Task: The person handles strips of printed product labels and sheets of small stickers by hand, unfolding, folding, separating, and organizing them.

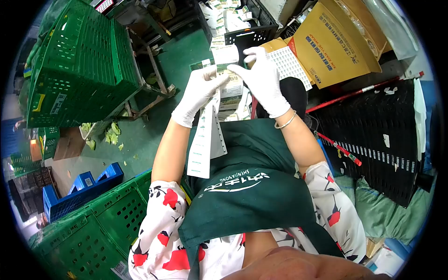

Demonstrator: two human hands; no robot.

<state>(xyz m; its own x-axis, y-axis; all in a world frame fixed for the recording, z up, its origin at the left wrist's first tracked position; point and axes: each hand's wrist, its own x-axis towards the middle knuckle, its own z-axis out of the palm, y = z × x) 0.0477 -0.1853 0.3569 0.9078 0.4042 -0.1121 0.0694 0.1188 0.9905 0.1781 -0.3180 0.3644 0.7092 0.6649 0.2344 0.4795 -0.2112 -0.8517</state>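
Both of my hands wear white gloves and are held in front of the dark green apron point(252, 200). My left hand point(198, 91) is closed, its thumb and fingers pinching a long white label strip point(200, 149) with small green print. The strip hangs folded down over the apron. Just to the right, my right hand point(263, 81) has its thumb stretched toward the left hand and its index finger bent, with a gap between them. Printed labels point(228, 88) lie below and between the hands. A sheet of small labels point(289, 65) is beside the right hand.
A black crate point(252, 35) of printed strips stands ahead. An opened cardboard box point(331, 46) is at the right, above stacked black crates point(373, 135) and red poles point(343, 154). Green crates point(79, 65) are stacked left; leaf scraps point(112, 134) litter the floor.
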